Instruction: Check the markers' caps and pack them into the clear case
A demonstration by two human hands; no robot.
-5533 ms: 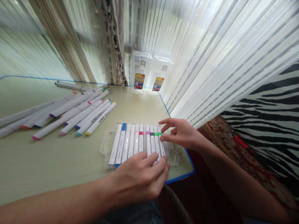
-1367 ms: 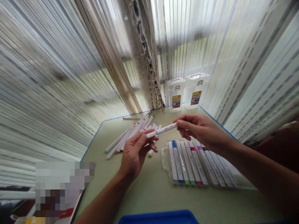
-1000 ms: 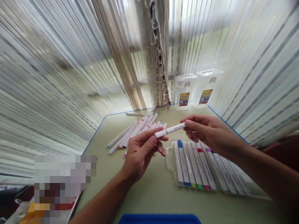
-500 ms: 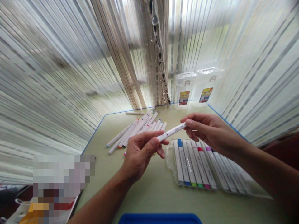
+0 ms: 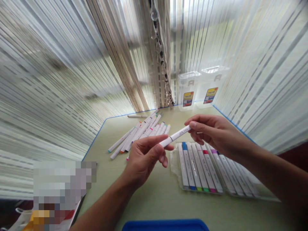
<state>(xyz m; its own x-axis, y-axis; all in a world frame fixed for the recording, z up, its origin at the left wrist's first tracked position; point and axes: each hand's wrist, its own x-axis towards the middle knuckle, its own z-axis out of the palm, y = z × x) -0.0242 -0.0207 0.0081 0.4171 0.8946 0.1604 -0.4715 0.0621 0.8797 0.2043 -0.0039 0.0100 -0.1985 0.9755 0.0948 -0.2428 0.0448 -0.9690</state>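
Both my hands hold one white marker (image 5: pixel 175 136) level above the pale green table (image 5: pixel 154 195). My left hand (image 5: pixel 144 157) pinches its near end between thumb and fingers. My right hand (image 5: pixel 211 131) pinches the far end with its fingertips. Just below my right hand lies a clear flat case (image 5: pixel 176 173) with a row of white markers (image 5: pixel 199 166) with coloured caps lying side by side. Behind my left hand, loose markers (image 5: pixel 141 133) lie in a fan on the table.
Two clear plastic boxes (image 5: pixel 199 86) with yellow labels stand at the back corner. Striped sheer curtains (image 5: pixel 72 73) hang round the table on three sides. A blue object (image 5: pixel 166 224) shows at the near edge. A pixelated patch covers the lower left.
Since 5.5 s ago my hands left the case and took up one marker between them. In the last second the marker and both hands barely shifted; the view tilted slightly.
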